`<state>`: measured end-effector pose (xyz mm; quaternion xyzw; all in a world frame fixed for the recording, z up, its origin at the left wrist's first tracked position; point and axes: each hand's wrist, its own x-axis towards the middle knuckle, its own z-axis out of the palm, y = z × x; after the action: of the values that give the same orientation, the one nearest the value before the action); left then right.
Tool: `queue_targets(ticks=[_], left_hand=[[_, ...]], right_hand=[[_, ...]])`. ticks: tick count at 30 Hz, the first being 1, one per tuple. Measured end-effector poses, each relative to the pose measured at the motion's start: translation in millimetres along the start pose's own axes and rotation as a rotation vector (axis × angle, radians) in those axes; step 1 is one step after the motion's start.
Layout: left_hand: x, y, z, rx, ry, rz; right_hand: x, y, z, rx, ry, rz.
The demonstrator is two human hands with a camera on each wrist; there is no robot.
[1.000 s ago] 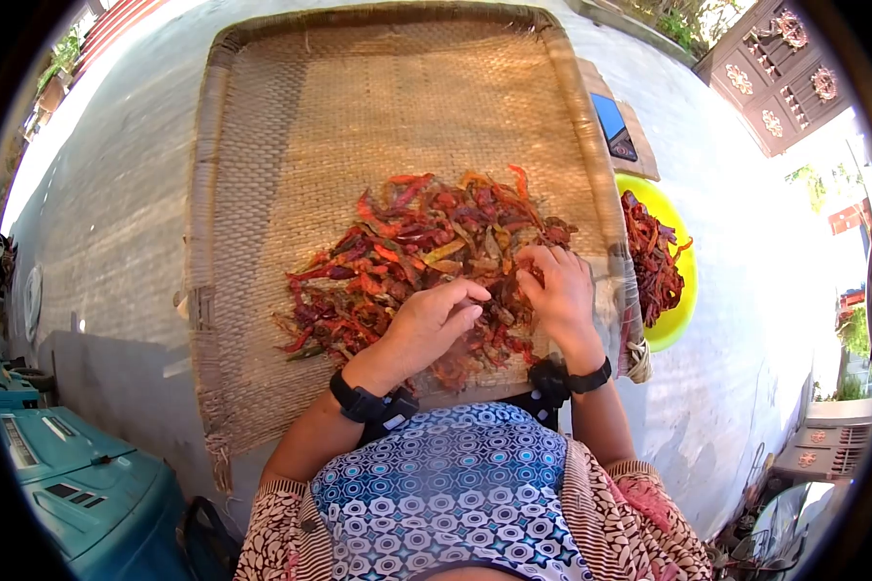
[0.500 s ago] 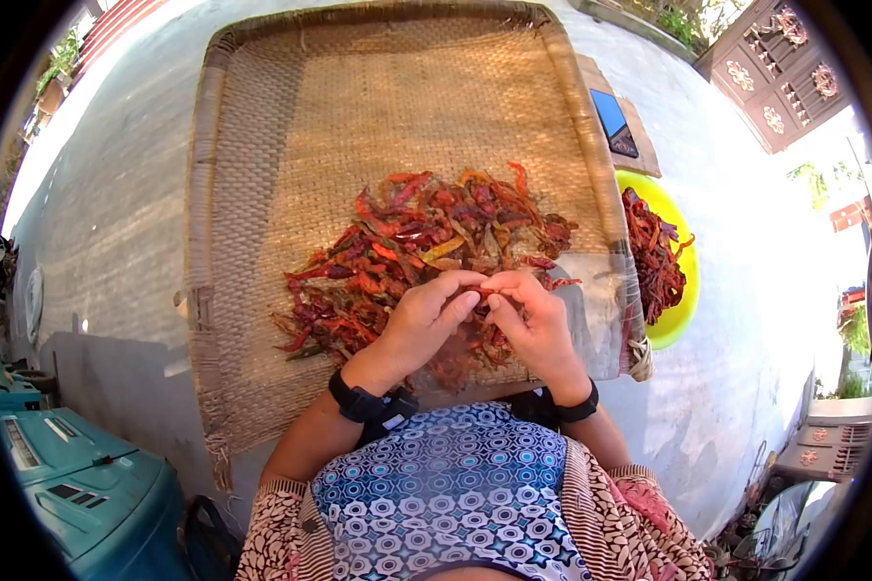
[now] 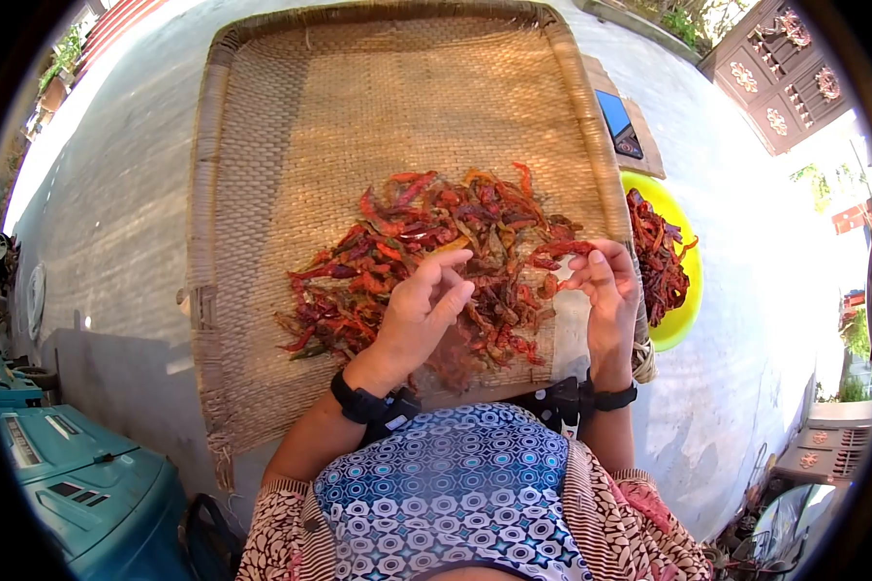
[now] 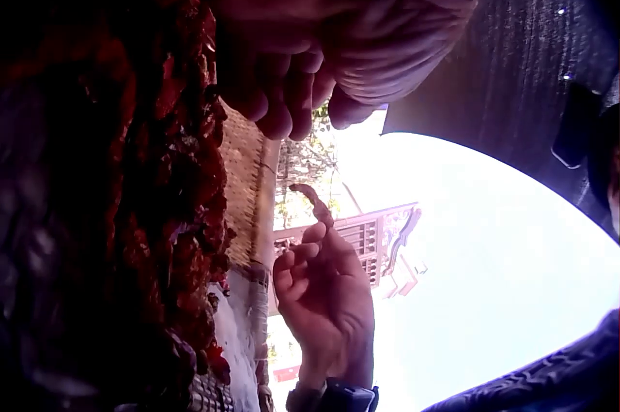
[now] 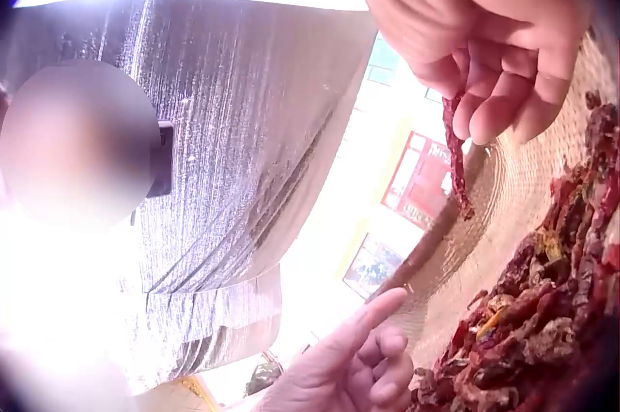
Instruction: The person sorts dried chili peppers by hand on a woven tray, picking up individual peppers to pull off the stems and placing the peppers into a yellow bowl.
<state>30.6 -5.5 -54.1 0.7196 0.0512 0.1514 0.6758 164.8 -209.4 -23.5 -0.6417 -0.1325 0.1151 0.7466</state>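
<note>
Above the right side of a heap of dried chili peppers [image 3: 397,252], my right hand [image 3: 612,300] pinches a wrinkled red chili pepper [image 3: 559,249] between thumb and fingertips. That chili [image 5: 456,160] hangs from the fingertips in the right wrist view. My left hand [image 3: 419,310] is over the near middle of the heap, thumb and index finger apart, nothing between them. From the right wrist, the left hand [image 5: 339,364] shows its index finger extended and the others loosely bent. The heap lies on a large woven bamboo tray [image 3: 407,97], mostly red with some yellow and brown pods.
Right of the tray stands a yellow basin [image 3: 686,315] full of dark red chilies. Behind it a phone [image 3: 618,126] lies on a brown board [image 3: 652,155]. A teal machine-like body [image 3: 97,484] is at lower left. The tray has a raised rim [image 3: 591,107].
Both hands came together over the heap at a chili, then parted. My right hand has moved right and up with a chili pepper, while the left stays nearly in place, its fingers spread apart.
</note>
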Motion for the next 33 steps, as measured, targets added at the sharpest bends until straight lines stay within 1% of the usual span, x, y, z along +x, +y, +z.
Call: queue_targets(ticks=[2,3,4,6,9,12,13,16,17,20,23,26,29,32,33], left_hand=[[2,-5,-2,-0.008,0.161,0.032],[4,-16,-6,0.066,0.252,0.104],[5,-13,-7,0.048,0.311,0.115],[6,-17,-10,0.136,0.382,0.134],[6,-18,-11,0.470,0.403,0.185],[4,-10,-8,0.692,0.372,0.114],[4,-6,-6,0.717,0.341,0.031],[4,-9,-7,0.745,0.260,0.081],[4,-9,-6,0.688,0.239,0.068],[4,-6,-5,0.783,0.214,0.119],[4,-8,-5,0.765,0.234,0.074],[3,-5,-6,0.687,0.257,0.055],[4,5,-6,0.580,0.205,0.063],[3,6,-4,0.562,0.212,0.144],[3,5,-4,0.571,0.227,0.122]], right_hand=[[16,-1,-23,0.161,0.144,-0.053],[22,-1,-36,0.242,0.171,-0.102],[23,-7,-40,0.350,0.261,-0.096],[30,-6,-53,0.559,0.474,0.025],[26,3,-56,0.635,0.405,0.214],[10,19,-42,0.441,0.273,0.218],[3,20,-30,0.378,0.221,0.187],[-4,21,-2,-0.068,-0.039,0.171],[-8,23,8,-0.163,-0.147,0.108],[-20,4,35,-0.816,-0.435,-0.040],[-28,-4,49,-1.052,-0.523,-0.157],[-30,1,51,-0.959,-0.584,-0.238],[-28,10,48,-0.841,-0.487,-0.198],[-26,9,46,-0.769,-0.478,-0.231],[-25,9,45,-0.708,-0.414,-0.155]])
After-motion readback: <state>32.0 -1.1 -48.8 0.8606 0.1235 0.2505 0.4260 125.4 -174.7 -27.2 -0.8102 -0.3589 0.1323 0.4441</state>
